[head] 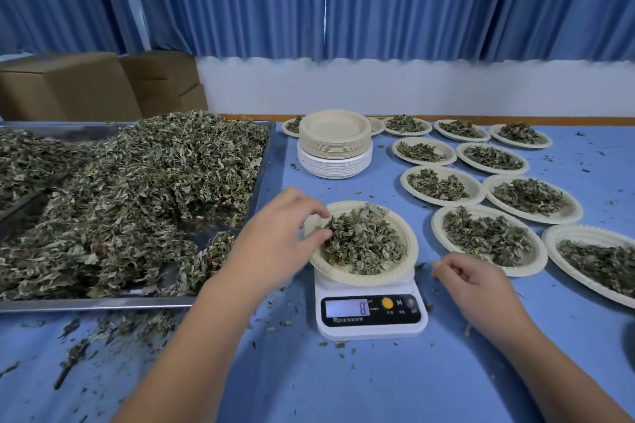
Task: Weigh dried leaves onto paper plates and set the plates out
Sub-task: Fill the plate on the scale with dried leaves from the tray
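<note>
Blue table (343, 381): plate (410, 244) on near scale (371, 330), weighing underway. Left hand (281, 233) pinched its leaves (364, 240); right hand (481, 280) rested loose, empty. Next, likely: fine adjustment.

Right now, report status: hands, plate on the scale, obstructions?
Left hand pinching dried green leaves on round beige paper plate. Right hand idle on blue table. Plate sits on white digital scale. Nothing blocking.

Our left hand (278, 233) pinched dried leaves (364, 244) at the nearest edge of the paper plate (411, 244) on the kitchen scale (371, 331). Our right hand (477, 282) rested loosely curled on the blue table (343, 381), with filled plates (437, 230) just beyond it.
</note>
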A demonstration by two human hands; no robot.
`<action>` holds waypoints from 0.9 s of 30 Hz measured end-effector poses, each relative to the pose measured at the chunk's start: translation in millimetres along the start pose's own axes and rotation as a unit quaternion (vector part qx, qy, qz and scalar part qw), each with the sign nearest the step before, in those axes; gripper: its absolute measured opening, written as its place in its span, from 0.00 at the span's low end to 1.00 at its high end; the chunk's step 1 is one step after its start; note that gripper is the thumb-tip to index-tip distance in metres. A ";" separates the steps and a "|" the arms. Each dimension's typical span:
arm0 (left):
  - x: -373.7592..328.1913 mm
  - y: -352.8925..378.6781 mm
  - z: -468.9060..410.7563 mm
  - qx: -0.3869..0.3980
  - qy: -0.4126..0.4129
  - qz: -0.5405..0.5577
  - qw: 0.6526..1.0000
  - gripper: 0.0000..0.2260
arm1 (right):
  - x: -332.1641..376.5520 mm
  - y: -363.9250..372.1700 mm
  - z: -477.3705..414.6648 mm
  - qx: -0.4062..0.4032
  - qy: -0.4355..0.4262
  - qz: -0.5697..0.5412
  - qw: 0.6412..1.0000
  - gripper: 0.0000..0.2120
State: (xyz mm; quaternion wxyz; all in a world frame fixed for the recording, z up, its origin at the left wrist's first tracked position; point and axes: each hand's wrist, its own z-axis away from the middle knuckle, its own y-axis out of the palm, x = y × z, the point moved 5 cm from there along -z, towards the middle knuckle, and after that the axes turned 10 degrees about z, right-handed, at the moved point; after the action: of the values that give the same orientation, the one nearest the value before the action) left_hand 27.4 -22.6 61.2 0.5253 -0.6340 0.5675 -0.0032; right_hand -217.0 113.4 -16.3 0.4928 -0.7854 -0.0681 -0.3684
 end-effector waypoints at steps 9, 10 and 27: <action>-29.2 49.8 -41.0 0.225 0.006 -0.185 0.957 0.26 | -1.7 -1.9 -1.5 -0.009 -0.018 -0.005 1.000 0.16; -30.0 51.7 -42.0 0.225 0.009 -0.191 0.955 0.24 | -2.4 -2.1 -1.6 -0.008 -0.017 -0.007 1.000 0.15; -20.1 2.5 -25.9 -0.120 -0.028 0.089 0.988 0.12 | -4.7 -2.9 -1.2 -0.006 -0.015 -0.022 1.000 0.15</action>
State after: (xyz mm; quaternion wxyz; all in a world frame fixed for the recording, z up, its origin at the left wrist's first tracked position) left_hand 2.9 -24.7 83.0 0.4596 -0.6391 0.6030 0.1296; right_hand -222.3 115.1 -16.9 0.4784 -0.7920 -0.0906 -0.3682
